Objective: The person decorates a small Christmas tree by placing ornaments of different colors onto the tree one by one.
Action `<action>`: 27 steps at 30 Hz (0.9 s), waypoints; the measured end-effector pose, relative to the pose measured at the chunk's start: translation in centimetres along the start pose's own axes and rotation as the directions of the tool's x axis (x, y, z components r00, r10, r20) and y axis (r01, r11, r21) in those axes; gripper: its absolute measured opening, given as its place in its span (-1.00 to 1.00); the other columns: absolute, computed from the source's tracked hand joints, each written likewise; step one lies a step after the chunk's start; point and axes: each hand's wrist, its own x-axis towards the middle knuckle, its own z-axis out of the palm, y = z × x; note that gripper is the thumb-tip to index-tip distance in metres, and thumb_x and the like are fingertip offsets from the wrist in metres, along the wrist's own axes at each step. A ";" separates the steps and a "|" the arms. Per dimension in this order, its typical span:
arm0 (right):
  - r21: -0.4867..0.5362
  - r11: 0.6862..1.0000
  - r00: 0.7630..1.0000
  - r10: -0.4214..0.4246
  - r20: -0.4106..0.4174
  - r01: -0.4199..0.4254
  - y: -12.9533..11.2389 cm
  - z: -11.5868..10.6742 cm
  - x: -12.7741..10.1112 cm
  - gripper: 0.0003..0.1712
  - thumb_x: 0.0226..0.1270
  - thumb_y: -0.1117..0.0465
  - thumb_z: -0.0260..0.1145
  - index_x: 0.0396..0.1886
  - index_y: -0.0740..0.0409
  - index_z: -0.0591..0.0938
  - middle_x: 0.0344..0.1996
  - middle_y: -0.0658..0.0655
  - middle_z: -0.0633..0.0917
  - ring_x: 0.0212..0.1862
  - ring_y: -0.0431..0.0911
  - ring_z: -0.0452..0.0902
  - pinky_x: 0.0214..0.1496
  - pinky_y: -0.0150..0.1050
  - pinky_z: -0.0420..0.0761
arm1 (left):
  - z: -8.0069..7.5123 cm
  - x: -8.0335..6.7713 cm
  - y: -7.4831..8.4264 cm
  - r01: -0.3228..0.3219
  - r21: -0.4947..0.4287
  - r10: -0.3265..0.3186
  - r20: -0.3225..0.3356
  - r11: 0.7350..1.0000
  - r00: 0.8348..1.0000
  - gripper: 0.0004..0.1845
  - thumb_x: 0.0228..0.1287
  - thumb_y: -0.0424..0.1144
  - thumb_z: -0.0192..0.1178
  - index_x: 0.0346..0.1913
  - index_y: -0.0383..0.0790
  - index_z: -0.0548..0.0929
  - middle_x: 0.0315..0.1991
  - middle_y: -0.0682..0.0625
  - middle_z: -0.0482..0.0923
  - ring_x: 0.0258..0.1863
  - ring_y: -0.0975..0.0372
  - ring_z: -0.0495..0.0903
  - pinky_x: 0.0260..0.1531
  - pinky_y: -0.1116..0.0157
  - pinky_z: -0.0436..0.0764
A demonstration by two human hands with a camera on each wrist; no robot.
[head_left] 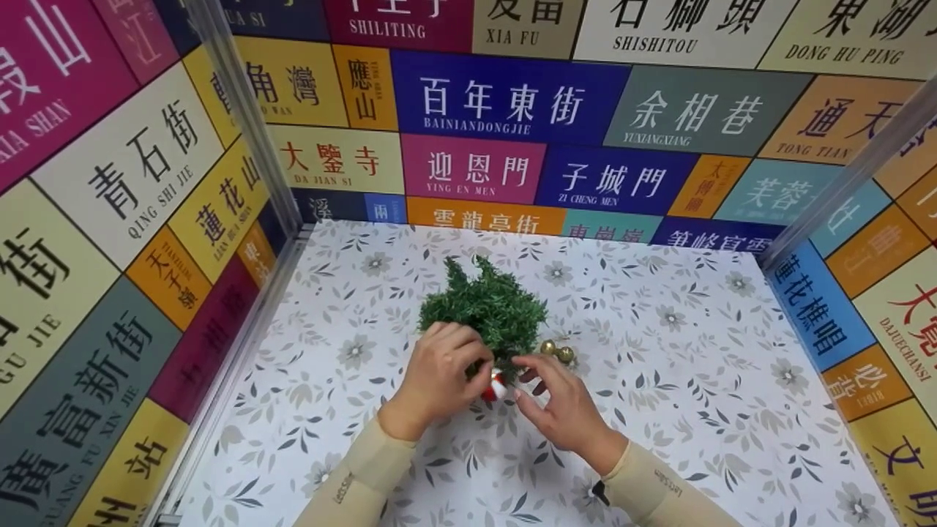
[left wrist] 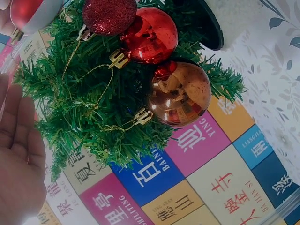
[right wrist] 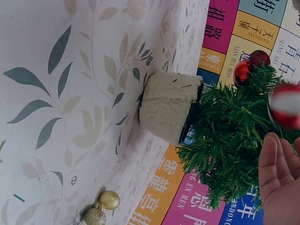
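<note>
A small artificial Christmas tree (head_left: 483, 300) stands in front of the person, its base wrapped in cream cloth (right wrist: 164, 105) in the right wrist view. My left hand (head_left: 443, 373) has thumb and fingers drawn together beside a red and white bauble (head_left: 497, 386). A thin cord appears to run from the bauble's gold cap (left wrist: 17, 34) toward that hand; the fingertips' exact grip is hidden. Across from it, my right hand (head_left: 562, 402) has its fingers spread and gently bent close to the bauble. Glittery dark red (left wrist: 110, 16), shiny red (left wrist: 154, 37) and copper (left wrist: 180, 93) baubles hang on the tree.
Two joined gold baubles (head_left: 556, 352) lie on the table right of the tree. A leaf-patterned white cloth (head_left: 351, 293) covers the table. Panels with coloured street-name signs (head_left: 505, 95) stand behind and on both sides. Small green bits (right wrist: 18, 198) lie on the cloth.
</note>
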 end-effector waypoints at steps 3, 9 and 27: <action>-0.016 1.000 1.000 -0.021 -0.019 0.021 -0.1 0.1 0.1 -0.53 0.38 0.20 0.32 0.26 0.10 0.54 0.12 -0.01 0.57 -0.10 -0.21 0.57 -0.27 -0.34 0.62 | 0.1 0.0 0.0 0.003 0.004 -0.003 0.010 1.000 1.000 -0.92 0.15 -0.25 0.27 -0.46 -0.06 0.71 -0.38 0.13 0.59 -0.37 0.22 0.54 -0.27 0.24 0.47; -0.063 0.993 0.989 -0.109 -0.100 0.103 -0.6 0.2 0.9 -0.61 0.29 0.21 0.41 0.11 0.07 0.64 0.06 -0.08 0.59 -0.12 -0.19 0.57 -0.27 -0.41 0.58 | 0.1 -0.1 -0.1 0.009 -0.008 -0.009 0.004 1.000 1.000 -0.96 0.10 -0.26 0.32 -0.46 -0.06 0.72 -0.39 0.13 0.60 -0.37 0.23 0.54 -0.27 0.25 0.48; -0.053 0.981 0.962 -0.192 -0.195 0.185 -1.5 1.5 3.6 -0.81 0.28 0.28 0.41 -0.15 -0.06 0.69 -0.17 -0.13 0.63 -0.28 -0.21 0.51 -0.30 -0.45 0.51 | 0.3 0.0 -0.1 0.011 -0.003 -0.011 -0.012 1.000 1.000 -0.91 0.17 -0.25 0.27 -0.45 -0.06 0.72 -0.40 0.13 0.60 -0.36 0.21 0.55 -0.23 0.20 0.50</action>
